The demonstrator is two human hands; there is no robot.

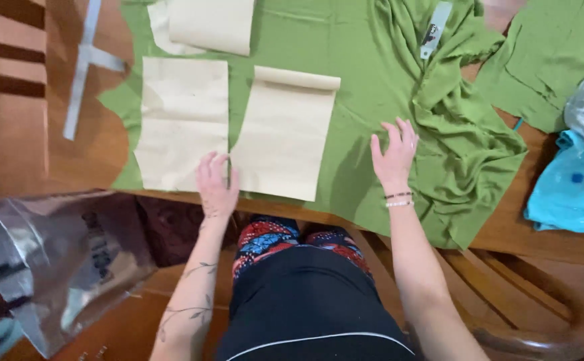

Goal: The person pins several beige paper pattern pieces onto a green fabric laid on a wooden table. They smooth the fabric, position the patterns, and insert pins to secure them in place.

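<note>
The left hand (216, 182) lies flat with fingers loosely spread, its fingertips resting at the gap between two tan paper pattern pieces, near their lower edges. The right hand (393, 155) is also open, fingers fanned wide, palm pressed on the green fabric (365, 87); neither hand holds anything. A beaded bracelet (399, 199) circles the right wrist.

The left paper piece (184, 120) is a creased, matte rectangle lying flat. The right paper piece (285, 134) is smoother, with its top edge curled into a soft roll. A third rolled paper sheet (205, 25) lies further up on the cloth. The fabric is a soft, thin knit, smooth under the papers and bunched into deep folds to the right of the right hand, where its edge drapes over the wooden surface (85, 154).

A pale, flat T-shaped ruler (85, 63) lies on the bare wood at the left. A separate piece of green cloth (546, 60) sits at the upper right, beside a crinkled blue plastic bag (569, 190). A shiny silver foil bag (51, 261) stands below the surface's edge at the left.
</note>
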